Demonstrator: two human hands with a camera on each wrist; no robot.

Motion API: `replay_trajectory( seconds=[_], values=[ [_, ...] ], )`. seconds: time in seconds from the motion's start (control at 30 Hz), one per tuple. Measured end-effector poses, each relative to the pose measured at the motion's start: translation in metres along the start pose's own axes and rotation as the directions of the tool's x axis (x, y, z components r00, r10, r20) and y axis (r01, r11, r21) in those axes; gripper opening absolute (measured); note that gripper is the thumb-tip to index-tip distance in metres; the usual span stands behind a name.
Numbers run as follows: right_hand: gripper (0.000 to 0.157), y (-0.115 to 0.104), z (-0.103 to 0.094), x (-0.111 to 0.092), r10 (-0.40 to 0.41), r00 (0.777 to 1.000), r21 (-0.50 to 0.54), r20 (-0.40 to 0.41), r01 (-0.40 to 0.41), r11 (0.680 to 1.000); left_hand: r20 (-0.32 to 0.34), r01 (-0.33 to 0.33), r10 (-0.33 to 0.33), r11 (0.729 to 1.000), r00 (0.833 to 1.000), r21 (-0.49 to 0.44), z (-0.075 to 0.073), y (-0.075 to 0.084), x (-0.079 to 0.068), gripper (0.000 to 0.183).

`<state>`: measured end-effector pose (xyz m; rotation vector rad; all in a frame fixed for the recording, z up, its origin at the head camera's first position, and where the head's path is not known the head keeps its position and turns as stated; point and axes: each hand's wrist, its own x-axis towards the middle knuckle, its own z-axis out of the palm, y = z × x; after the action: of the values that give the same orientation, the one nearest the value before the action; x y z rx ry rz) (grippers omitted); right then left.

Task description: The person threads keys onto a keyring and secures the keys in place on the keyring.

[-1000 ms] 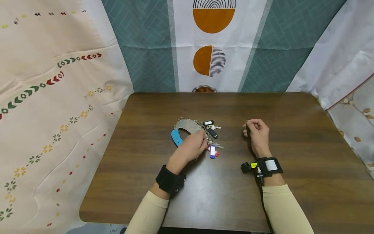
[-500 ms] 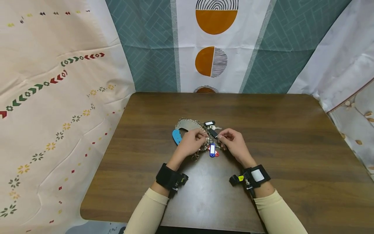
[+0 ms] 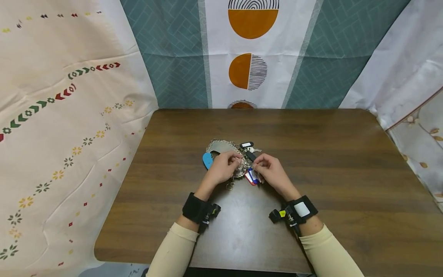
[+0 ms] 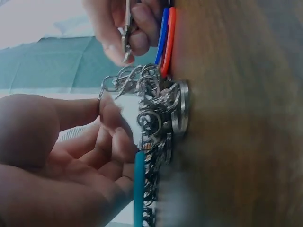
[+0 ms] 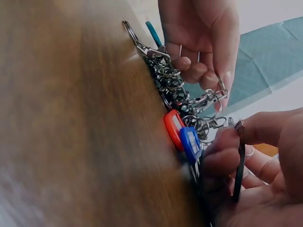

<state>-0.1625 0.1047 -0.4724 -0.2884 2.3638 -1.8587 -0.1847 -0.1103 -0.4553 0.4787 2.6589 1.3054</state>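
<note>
A bunch of metal rings and clasps [image 4: 151,109] lies on the table around a grey crescent-shaped plate [image 3: 219,146] with a blue piece [image 3: 207,160]. My left hand [image 3: 223,168] pinches a metal clasp [image 5: 220,90] at the bunch's near side, lifting it slightly. My right hand [image 3: 275,175] faces it and pinches a small metal key ring [image 5: 237,125]; a thin dark piece [image 5: 240,172] hangs from it, its kind unclear. Against the right fingers lie a blue key tag [image 5: 191,144] and a red key tag [image 5: 173,127]. Whether the key ring touches the clasp is unclear.
Black key tags [image 3: 247,145] and a key [image 3: 255,150] lie at the bunch's far right side. A loose-hanging ring [image 3: 230,187] rests near the left wrist. The wooden table [image 3: 346,173] has patterned cloths [image 3: 183,57] behind and beside it.
My right hand has come left from the right side of the table to the bunch, carrying the key ring. The blue and red tags have shifted slightly. My left hand stays at the bunch.
</note>
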Motion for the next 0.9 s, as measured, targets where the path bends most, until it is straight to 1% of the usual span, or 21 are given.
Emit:
replay_trajectory(
  seconds=[0.1, 0.2, 0.37, 0.47, 0.6, 0.63, 0.67, 0.73, 0.83, 0.9],
  values=[
    [0.011, 0.013, -0.001, 0.005, 0.011, 1.000, 0.086, -0.002, -0.011, 0.996, 0.052, 0.004, -0.005, 1.000, 0.999, 0.023, -0.006, 0.002, -0.001, 0.021],
    [0.014, 0.011, -0.002, 0.004, 0.027, 1.000, 0.170, 0.008, -0.028, 0.985, 0.106, 0.017, -0.023, 0.999, 0.994, 0.051, -0.013, 0.005, -0.004, 0.017],
    [0.021, 0.009, -0.002, 0.003, 0.018, 1.000, 0.201, 0.010, -0.020, 0.979, 0.184, 0.046, -0.060, 0.996, 0.981, 0.077, -0.018, 0.007, -0.008, 0.010],
    [0.024, 0.008, -0.002, 0.003, -0.006, 1.000, 0.205, 0.023, 0.001, 0.979, 0.204, 0.044, -0.072, 0.990, 0.976, 0.137, -0.020, 0.009, -0.009, 0.012],
    [0.024, 0.007, -0.001, 0.004, -0.024, 0.998, 0.219, 0.058, 0.011, 0.976, 0.198, 0.035, -0.079, 0.976, 0.977, 0.217, -0.021, 0.014, -0.010, 0.017],
    [0.024, 0.007, 0.000, 0.004, -0.027, 0.997, 0.224, 0.067, 0.011, 0.975, 0.193, 0.034, -0.078, 0.974, 0.978, 0.225, -0.020, 0.015, -0.011, 0.018],
    [0.024, 0.007, 0.000, 0.004, -0.031, 0.997, 0.234, 0.076, 0.012, 0.972, 0.189, 0.027, -0.072, 0.973, 0.979, 0.227, -0.020, 0.015, -0.011, 0.019],
    [0.023, 0.007, 0.002, 0.003, -0.034, 0.996, 0.255, 0.085, 0.012, 0.967, 0.178, -0.002, -0.038, 0.976, 0.983, 0.218, -0.017, 0.015, -0.011, 0.019],
    [0.023, 0.006, 0.004, 0.003, -0.040, 0.995, 0.279, 0.087, 0.014, 0.960, 0.165, -0.064, 0.036, 0.983, 0.986, 0.173, -0.012, 0.013, -0.009, 0.019],
    [0.023, 0.006, 0.005, 0.003, -0.038, 0.996, 0.289, 0.086, 0.012, 0.957, 0.153, -0.107, 0.084, 0.982, 0.985, 0.154, -0.009, 0.011, -0.007, 0.018]
  ],
)
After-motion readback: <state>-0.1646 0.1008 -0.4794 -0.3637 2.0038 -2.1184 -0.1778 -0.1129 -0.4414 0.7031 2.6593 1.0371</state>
